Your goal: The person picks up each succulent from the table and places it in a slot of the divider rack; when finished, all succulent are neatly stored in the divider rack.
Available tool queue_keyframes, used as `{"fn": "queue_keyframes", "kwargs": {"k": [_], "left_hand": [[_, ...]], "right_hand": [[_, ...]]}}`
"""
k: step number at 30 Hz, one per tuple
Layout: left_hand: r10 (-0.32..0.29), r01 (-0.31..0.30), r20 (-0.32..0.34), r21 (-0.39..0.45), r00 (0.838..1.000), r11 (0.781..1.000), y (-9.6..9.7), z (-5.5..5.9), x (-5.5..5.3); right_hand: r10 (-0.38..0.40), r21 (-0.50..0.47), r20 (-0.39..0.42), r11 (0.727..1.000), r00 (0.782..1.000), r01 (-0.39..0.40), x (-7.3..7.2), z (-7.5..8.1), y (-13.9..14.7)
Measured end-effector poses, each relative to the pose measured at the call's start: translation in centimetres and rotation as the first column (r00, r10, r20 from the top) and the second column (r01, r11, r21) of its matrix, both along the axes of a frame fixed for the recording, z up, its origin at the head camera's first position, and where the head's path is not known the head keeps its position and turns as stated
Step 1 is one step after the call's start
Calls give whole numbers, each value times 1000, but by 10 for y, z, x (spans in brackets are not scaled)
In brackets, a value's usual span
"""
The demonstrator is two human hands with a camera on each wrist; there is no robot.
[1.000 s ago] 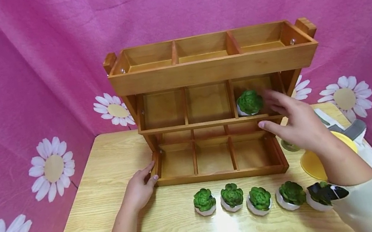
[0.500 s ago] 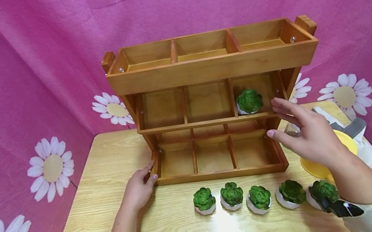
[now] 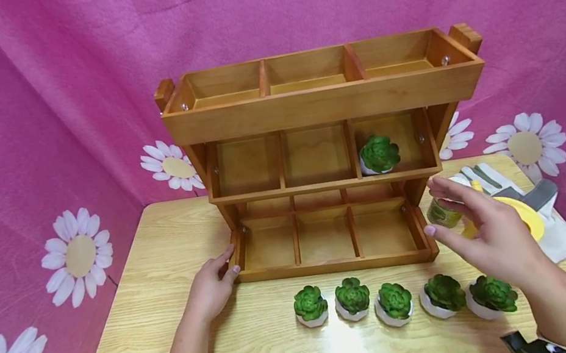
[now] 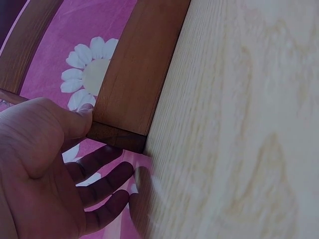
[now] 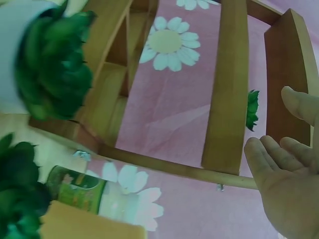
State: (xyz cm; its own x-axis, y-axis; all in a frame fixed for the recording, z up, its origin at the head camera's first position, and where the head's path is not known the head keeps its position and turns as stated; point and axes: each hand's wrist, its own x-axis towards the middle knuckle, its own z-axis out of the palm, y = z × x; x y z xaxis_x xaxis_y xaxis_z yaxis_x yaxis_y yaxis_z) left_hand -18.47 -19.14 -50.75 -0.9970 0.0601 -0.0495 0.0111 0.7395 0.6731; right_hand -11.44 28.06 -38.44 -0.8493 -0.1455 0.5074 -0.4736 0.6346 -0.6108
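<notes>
A three-tier wooden plant shelf (image 3: 324, 107) stands on the table, each tier split into compartments. My left hand (image 3: 212, 289) grips the lower left front corner of its bottom tier, thumb on the wood. In the left wrist view the other fingers of the left hand (image 4: 55, 164) spread loosely beyond the wood's end. One green succulent in a white pot (image 3: 379, 155) sits in the right compartment of the middle tier. My right hand (image 3: 492, 236) is in the air right of the shelf, fingers extended, holding nothing; the right wrist view shows the hand (image 5: 294, 174) with an open palm.
Several potted succulents (image 3: 395, 304) line the table in front of the shelf. Right of it are a small green-labelled jar (image 3: 441, 213), a yellow object (image 3: 525, 218) partly behind my hand, and white-and-grey gloves (image 3: 564, 231). Pink flowered cloth (image 3: 305, 0) hangs behind.
My right hand has drawn back from the middle tier, moving right and down, away from the potted succulent there. The left hand keeps its place on the shelf corner.
</notes>
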Motion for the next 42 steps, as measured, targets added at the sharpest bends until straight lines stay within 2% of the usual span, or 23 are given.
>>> {"fn": "queue_keyframes", "kwargs": {"k": [5, 12, 23, 33, 42], "left_hand": [[-7, 7, -1, 12, 1000, 1000, -1, 1, 1], [-12, 12, -3, 23, 1000, 1000, -1, 1, 1], [-17, 17, -3, 16, 1000, 1000, -1, 3, 2], [-14, 14, 1, 23, 1000, 1000, 0, 1, 2], [-10, 10, 7, 37, 1000, 999, -1, 0, 1]], "right_hand": [[-34, -7, 19, 999, 999, 34, 8, -11, 5], [-21, 8, -11, 1000, 1000, 21, 19, -28, 10], [-71, -4, 68, 997, 995, 71, 43, -46, 16], [-130, -29, 79, 991, 988, 132, 68, -66, 29], [-236, 9, 167, 971, 957, 238, 87, -86, 42]]}}
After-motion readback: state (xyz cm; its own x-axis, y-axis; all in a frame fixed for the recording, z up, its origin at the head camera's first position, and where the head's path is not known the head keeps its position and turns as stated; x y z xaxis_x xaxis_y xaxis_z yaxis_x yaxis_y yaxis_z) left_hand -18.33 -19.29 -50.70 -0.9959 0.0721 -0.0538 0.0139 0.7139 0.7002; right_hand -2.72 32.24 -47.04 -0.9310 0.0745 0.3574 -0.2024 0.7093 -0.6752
